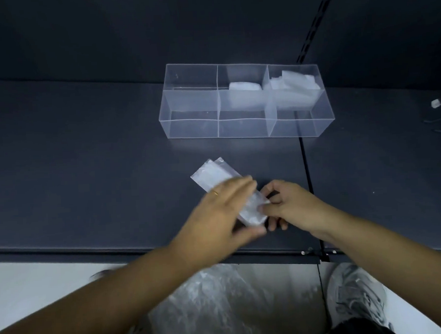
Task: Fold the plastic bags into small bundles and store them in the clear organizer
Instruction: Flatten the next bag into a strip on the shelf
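A clear plastic bag (213, 173), folded into a long narrow strip, lies slanted on the dark shelf. My left hand (217, 218) lies flat across its middle, fingers spread, blurred by motion. My right hand (288, 206) pinches the strip's near end between thumb and fingers. The clear organizer (194, 122) stands farther back, split into several compartments. One folded bundle (243, 87) sits in its middle back compartment. A few more bundles (290, 84) fill the right back compartment. The left compartments hold nothing.
A pile of loose plastic bags (221, 302) lies on the floor below the shelf edge (116, 251). A grey shoe (354, 295) is beside it. A small white object (435, 103) and dark cables (440, 124) sit at far right. A vertical seam (307, 167) divides the shelf.
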